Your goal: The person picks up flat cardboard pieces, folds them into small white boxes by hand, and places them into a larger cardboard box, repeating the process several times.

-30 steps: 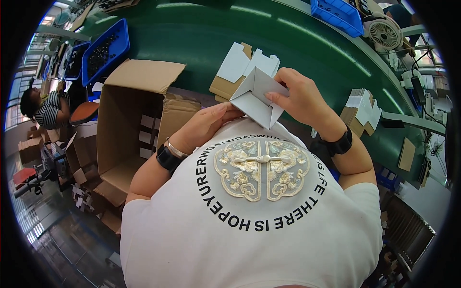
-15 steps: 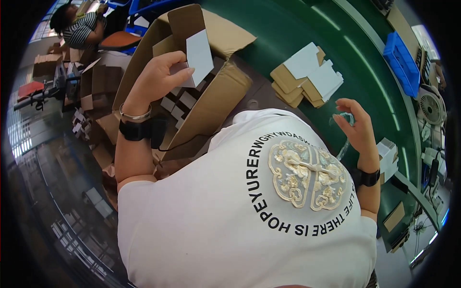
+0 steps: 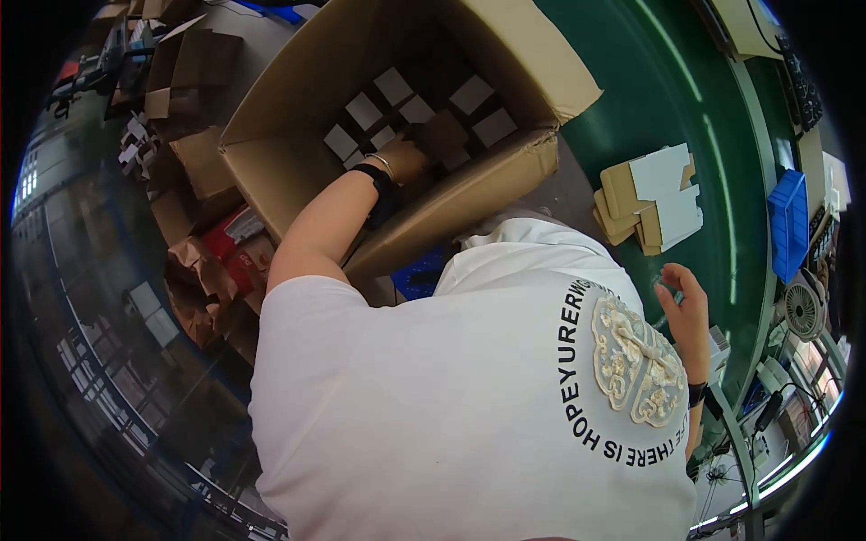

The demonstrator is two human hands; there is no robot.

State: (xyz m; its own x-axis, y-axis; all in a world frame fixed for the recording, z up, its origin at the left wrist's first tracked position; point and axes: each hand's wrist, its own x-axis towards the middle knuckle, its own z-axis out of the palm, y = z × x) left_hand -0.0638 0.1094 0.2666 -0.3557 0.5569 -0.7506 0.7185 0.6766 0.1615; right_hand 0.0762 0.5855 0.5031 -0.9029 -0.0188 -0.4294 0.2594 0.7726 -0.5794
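Note:
My left hand is deep inside a large brown carton, at the end of an arm reaching over its near side. Its fingers are in shadow and seem closed on a small cardboard box, whose brown side faces me. Around it inside the carton stand several small boxes with white ends, such as one small white box. My right hand is raised over the green table edge, fingers loosely curled and apart, gripping nothing I can see. A bit of clear plastic shows beside it.
Flat white-and-brown carton blanks lie stacked on the green table. Farther right are a blue tray and a small fan. Open cartons and crumpled brown paper are at the left.
My left hand has gone down into the large carton with the small box. My view has shifted, bringing the carton's inside into sight. My right hand sits lower in view.

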